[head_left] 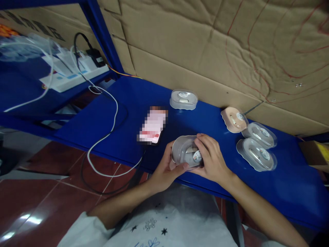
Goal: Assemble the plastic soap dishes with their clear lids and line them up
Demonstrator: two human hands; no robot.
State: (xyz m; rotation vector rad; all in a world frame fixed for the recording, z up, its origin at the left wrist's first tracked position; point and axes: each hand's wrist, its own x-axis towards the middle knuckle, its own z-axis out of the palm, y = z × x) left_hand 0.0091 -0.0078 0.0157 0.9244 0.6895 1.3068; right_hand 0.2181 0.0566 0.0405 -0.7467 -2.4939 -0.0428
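Between my two hands is a clear plastic case [183, 151] with rounded ends, a round label and a pale oblong piece showing through it. My left hand [167, 169] grips its left end, thumb along the near edge. The fingers of my right hand [212, 156] wrap over its right end, partly covering the label. Just beyond my left hand lies a phone [153, 125] with a lit, blurred screen. Similar cases rest on the blue table: a grey one [183, 99] at the back, a peach one [233, 119] and two more grey ones [259, 134] [256, 155] to the right.
A white power strip [74, 79] with plugs and chargers sits on a blue shelf at left. A white cable [88, 157] loops off the table [205, 118] edge toward the phone. Cardboard [174, 41] stands along the back; a small box [315, 154] is at far right.
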